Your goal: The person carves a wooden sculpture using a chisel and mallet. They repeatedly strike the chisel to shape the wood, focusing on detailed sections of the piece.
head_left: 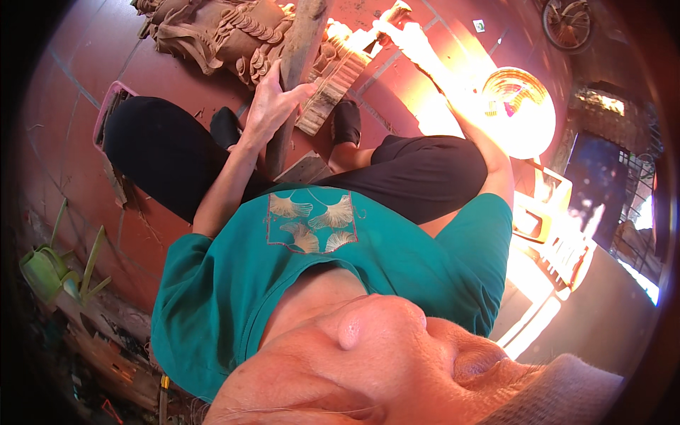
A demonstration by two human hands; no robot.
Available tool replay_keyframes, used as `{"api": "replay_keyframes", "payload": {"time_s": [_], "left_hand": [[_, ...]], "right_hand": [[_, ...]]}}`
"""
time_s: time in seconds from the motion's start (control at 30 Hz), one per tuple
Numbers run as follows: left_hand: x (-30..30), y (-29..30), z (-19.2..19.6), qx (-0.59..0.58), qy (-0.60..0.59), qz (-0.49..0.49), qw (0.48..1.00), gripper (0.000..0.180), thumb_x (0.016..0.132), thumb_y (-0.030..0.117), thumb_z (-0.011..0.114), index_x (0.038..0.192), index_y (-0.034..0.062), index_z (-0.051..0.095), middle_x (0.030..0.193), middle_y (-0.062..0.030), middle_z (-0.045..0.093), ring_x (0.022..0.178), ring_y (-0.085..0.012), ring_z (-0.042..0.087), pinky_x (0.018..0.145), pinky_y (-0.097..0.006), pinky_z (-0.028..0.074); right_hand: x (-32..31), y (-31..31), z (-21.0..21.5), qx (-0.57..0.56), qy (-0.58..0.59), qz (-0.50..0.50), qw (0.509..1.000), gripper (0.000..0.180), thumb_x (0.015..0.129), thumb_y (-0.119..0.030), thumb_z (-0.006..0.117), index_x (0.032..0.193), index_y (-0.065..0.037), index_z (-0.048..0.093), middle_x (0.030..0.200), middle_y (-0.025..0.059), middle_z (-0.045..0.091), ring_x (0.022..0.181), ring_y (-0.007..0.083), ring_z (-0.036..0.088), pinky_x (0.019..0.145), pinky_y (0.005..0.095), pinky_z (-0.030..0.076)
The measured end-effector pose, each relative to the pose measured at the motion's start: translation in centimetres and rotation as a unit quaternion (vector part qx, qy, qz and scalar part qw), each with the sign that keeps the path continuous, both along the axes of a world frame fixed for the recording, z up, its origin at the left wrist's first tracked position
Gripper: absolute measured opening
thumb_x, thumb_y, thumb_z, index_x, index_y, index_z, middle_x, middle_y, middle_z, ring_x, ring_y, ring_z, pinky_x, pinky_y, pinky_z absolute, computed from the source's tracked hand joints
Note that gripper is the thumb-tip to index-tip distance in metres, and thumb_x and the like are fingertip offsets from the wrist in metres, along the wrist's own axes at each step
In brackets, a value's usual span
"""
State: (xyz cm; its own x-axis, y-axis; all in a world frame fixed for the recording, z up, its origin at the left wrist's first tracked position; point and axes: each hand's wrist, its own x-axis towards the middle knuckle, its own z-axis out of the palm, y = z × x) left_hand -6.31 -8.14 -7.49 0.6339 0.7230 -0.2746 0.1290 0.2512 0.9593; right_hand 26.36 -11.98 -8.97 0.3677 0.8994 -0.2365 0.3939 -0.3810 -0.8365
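My left hand point(271, 106) is closed on a grey-brown wooden beam point(306, 42), its thumb to the right. The beam slants up from between my legs and crosses a brown wooden carving point(212, 32) of folds and round scales. My right hand point(411, 41), bleached by strong sunlight, is closed around a tool with a pale wooden handle point(394, 12). A dark part of that tool shows beside the carving's right end; its exact kind cannot be made out. Just below lies a ridged, lighter part of the carving point(329, 92).
Reddish floor tiles point(78, 134) carry scattered chips. A round woven basket point(520, 106) stands in bright sun to the right, near a yellow-framed object point(542, 202). A pink plastic edge point(105, 106) shows by my left knee. A green plant point(46, 273) grows at the left, and a wheel point(567, 25) is far right.
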Motion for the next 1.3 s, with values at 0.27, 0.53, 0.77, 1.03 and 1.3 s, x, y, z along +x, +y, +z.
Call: {"api": "replay_keyframes", "payload": {"time_s": [0.27, 0.53, 0.77, 1.03, 1.3], "left_hand": [[0.0, -0.6, 0.0, 0.038, 0.041, -0.029, 0.998, 0.053, 0.084, 0.021, 0.080, 0.125, -0.0023, 0.057, 0.081, -0.0035, 0.063, 0.060, -0.0091, 0.057, 0.054, -0.026, 0.048], [-0.1, -0.5, -0.9, 0.101, 0.034, -0.047, 0.993, 0.065, 0.083, 0.023, 0.078, 0.134, -0.0040, 0.049, 0.081, -0.0091, 0.067, 0.058, -0.0131, 0.060, 0.056, -0.030, 0.051], [0.3, -0.8, -0.4, 0.067, 0.052, -0.068, 0.994, 0.056, 0.085, 0.019, 0.078, 0.130, -0.0043, 0.054, 0.088, -0.0049, 0.066, 0.063, -0.0085, 0.057, 0.057, -0.026, 0.048], [-0.2, 1.0, 4.7, -0.010, 0.021, -0.134, 0.991, 0.062, 0.089, 0.028, 0.076, 0.135, -0.0042, 0.049, 0.087, -0.0044, 0.061, 0.059, -0.0088, 0.057, 0.054, -0.024, 0.048], [3.0, 8.1, 10.1, 0.380, 0.033, -0.217, 0.899, 0.079, 0.089, 0.039, 0.070, 0.153, 0.0035, 0.039, 0.114, -0.0173, 0.067, 0.093, -0.0175, 0.065, 0.082, -0.033, 0.054]], "right_hand": [[0.0, 0.4, 0.1, -0.022, 0.010, 0.025, 0.999, 0.041, 0.090, -0.045, 0.074, 0.101, -0.005, 0.071, 0.088, 0.0027, 0.075, 0.078, 0.0111, 0.070, 0.072, 0.0279, 0.054], [0.7, 0.0, -1.0, 0.016, 0.078, 0.024, 0.997, 0.039, 0.090, -0.040, 0.076, 0.101, -0.003, 0.070, 0.088, 0.0046, 0.074, 0.080, 0.0117, 0.070, 0.076, 0.0294, 0.057], [2.4, 0.2, -3.4, 0.008, 0.136, -0.002, 0.991, 0.033, 0.090, -0.028, 0.078, 0.107, 0.001, 0.072, 0.087, 0.0100, 0.074, 0.080, 0.0163, 0.072, 0.079, 0.0296, 0.060], [0.2, -0.4, 0.0, -0.024, 0.069, 0.025, 0.997, 0.039, 0.090, -0.039, 0.076, 0.105, -0.003, 0.073, 0.087, 0.0086, 0.075, 0.081, 0.0151, 0.072, 0.077, 0.0306, 0.059], [0.7, 0.0, -0.3, -0.034, 0.001, 0.040, 0.999, 0.046, 0.089, -0.052, 0.072, 0.102, -0.008, 0.074, 0.086, 0.0060, 0.075, 0.079, 0.0137, 0.072, 0.073, 0.0296, 0.056]]}}
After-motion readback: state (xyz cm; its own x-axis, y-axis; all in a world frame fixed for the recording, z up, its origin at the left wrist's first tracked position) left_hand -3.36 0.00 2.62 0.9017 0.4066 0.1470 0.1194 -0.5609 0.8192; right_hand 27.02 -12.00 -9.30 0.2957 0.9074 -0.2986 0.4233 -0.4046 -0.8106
